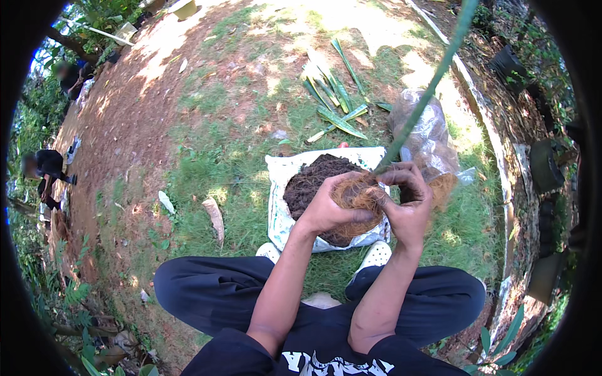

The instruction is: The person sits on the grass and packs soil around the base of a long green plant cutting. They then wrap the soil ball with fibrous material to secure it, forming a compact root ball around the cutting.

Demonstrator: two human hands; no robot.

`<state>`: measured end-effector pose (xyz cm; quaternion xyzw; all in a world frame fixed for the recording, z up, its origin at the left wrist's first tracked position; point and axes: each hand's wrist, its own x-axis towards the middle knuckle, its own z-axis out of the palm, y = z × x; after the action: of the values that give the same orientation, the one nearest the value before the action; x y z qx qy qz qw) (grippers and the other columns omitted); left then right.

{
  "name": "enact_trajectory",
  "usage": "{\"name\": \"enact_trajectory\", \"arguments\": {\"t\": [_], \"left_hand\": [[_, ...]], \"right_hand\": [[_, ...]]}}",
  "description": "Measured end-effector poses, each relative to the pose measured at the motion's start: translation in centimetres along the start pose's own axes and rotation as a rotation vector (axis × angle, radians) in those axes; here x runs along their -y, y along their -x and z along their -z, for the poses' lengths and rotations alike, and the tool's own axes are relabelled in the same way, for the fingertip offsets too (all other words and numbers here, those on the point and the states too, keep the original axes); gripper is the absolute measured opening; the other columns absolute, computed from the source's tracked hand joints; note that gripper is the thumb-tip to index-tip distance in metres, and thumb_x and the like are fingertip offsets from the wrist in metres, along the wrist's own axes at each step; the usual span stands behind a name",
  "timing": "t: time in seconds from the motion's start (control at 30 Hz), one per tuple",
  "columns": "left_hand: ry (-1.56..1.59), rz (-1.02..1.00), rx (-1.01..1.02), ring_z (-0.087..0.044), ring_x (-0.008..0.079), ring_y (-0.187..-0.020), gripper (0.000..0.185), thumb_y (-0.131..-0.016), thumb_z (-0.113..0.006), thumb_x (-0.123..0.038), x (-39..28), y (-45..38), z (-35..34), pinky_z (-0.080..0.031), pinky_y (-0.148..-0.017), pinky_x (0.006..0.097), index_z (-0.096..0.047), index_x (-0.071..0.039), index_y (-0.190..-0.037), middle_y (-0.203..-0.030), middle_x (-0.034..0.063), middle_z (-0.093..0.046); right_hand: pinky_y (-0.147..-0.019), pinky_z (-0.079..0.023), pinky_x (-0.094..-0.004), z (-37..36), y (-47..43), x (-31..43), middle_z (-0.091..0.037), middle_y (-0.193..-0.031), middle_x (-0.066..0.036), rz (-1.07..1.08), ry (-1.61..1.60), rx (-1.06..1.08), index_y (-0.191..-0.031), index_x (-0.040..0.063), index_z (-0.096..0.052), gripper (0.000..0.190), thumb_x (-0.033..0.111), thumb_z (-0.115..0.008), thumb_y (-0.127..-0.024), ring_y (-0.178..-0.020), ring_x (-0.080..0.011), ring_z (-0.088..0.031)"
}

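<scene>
A ball of brown coir fibre (360, 199) is cupped in my left hand (331, 204), over a white sack (277, 225) of dark soil (310, 181). My right hand (407, 197) pinches fibre at the ball's right side with thumb and fingers. A long green leaf or stem (423, 98) rises from the top of the ball towards the upper right; its base is hidden by the fibre and fingers. Both hands have soil on them.
Cut long green leaves (334, 98) lie on the grass beyond the sack. A clear plastic bag (425, 136) of fibre stands at the right. A pale kerb (498, 155) runs beside black pots (545, 164). Other people (49, 164) are at the far left.
</scene>
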<state>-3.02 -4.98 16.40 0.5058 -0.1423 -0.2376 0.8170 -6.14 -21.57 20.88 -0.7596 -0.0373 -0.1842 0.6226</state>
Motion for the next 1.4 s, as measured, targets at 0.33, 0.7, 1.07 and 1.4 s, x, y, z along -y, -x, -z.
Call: {"name": "enact_trajectory", "arguments": {"t": [0.33,0.7,1.07,1.4], "left_hand": [[0.152,-0.121,-0.382,-0.061,0.0202,-0.11,0.062,-0.08,-0.079,-0.025,-1.8,-0.5,-0.3,-0.048,-0.097,0.0347,-0.052,0.0,-0.13,-0.12,0.0112,-0.062],[0.232,-0.212,-0.078,-0.057,0.0227,-0.117,0.092,-0.066,-0.09,-0.026,-2.7,-0.1,0.5,-0.046,-0.101,0.0383,-0.041,0.0,-0.139,-0.125,0.0118,-0.058],[0.129,-0.163,-0.068,-0.063,0.0177,-0.104,0.102,-0.061,-0.086,-0.059,-2.1,-0.8,1.9,-0.051,-0.093,0.0345,-0.048,0.006,-0.131,-0.119,0.0093,-0.062],[-0.026,-0.191,0.081,-0.056,0.013,-0.112,0.104,-0.048,-0.099,-0.021,-3.8,-0.6,0.6,-0.044,-0.101,0.0318,-0.046,0.004,-0.134,-0.121,0.006,-0.06]], "right_hand": [[-0.092,-0.05,-0.0333,-1.1,0.0,1.1,-0.064,-0.115,-0.005,-0.096,-0.039,0.181,-0.122,0.004,-0.061,0.068,0.009,-0.089,-0.06,-0.11,-0.0169,-0.06],[-0.099,-0.049,-0.0357,-0.9,0.6,0.2,-0.065,-0.115,-0.012,-0.288,-0.224,0.133,-0.123,-0.006,-0.057,0.064,0.001,-0.086,-0.067,-0.105,-0.0204,-0.063],[-0.089,-0.047,-0.0342,-1.4,0.0,2.0,-0.056,-0.114,-0.009,0.064,0.059,0.112,-0.082,-0.001,-0.069,0.036,0.009,-0.09,-0.055,-0.104,-0.0215,-0.057],[-0.088,-0.047,-0.0345,-2.6,0.3,1.4,-0.052,-0.11,-0.011,0.272,-0.053,-0.259,-0.08,0.002,-0.066,0.032,0.007,-0.09,-0.059,-0.1,-0.0211,-0.057]]}}
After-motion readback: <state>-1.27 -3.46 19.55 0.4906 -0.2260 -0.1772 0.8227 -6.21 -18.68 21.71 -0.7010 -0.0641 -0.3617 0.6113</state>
